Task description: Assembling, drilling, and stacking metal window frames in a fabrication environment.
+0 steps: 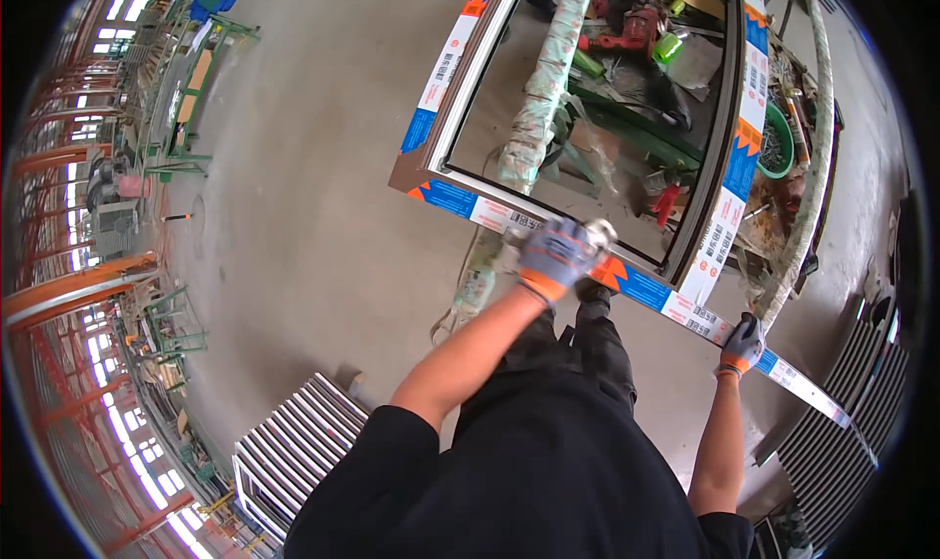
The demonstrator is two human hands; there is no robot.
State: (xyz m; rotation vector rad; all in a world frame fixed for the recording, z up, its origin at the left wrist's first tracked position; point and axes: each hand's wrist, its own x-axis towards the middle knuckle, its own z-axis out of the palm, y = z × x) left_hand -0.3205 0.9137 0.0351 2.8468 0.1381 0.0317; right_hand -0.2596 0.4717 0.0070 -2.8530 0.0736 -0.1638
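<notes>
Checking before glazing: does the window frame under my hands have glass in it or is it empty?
Looks empty: tools on the bench show undimmed through the window frame.

Left hand [556, 253], right hand [742, 344]: grey gloves, orange cuffs. Window frame [727, 214], centre-right of frame: white film, blue and orange patches. Green bucket [778, 146] upper right. Red drill [632, 30] top.

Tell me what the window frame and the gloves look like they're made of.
Window frame: looks like extruded plastic or metal profile, dark outside, pale inside, under white-blue-orange protective tape; which one, I cannot tell. Gloves on left hand and right hand: grey knit fabric with orange cuffs, apparently coated.
</notes>
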